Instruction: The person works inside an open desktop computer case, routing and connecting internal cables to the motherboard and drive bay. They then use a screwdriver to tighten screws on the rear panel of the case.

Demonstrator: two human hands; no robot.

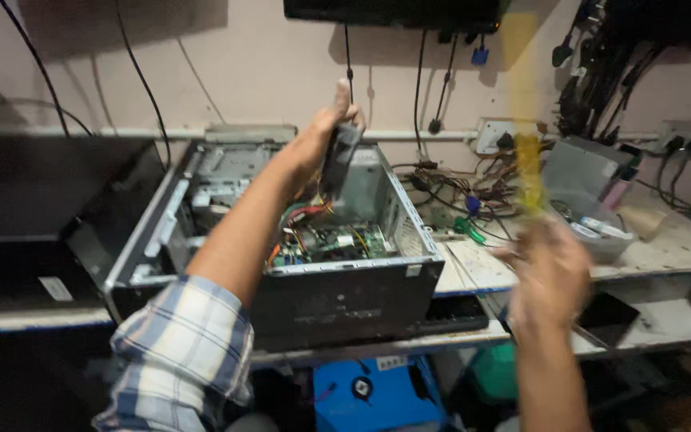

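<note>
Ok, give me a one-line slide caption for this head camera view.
Left hand grips a grey part over the open computer case; the blurred right hand holds a yellow tool.

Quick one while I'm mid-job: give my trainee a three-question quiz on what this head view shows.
1. True or false: the computer case on the bench has its side panel fitted.
2. Which hand reaches into the case: A) left hand, B) right hand?
3. Fill in: the right hand holds a blurred ______-coloured tool.

Key
1. False: the case is open, and the circuit board and wires show inside.
2. A: the left hand grips a dark part above the case's inside.
3. Yellow: it is too blurred to tell what kind of tool.
</note>
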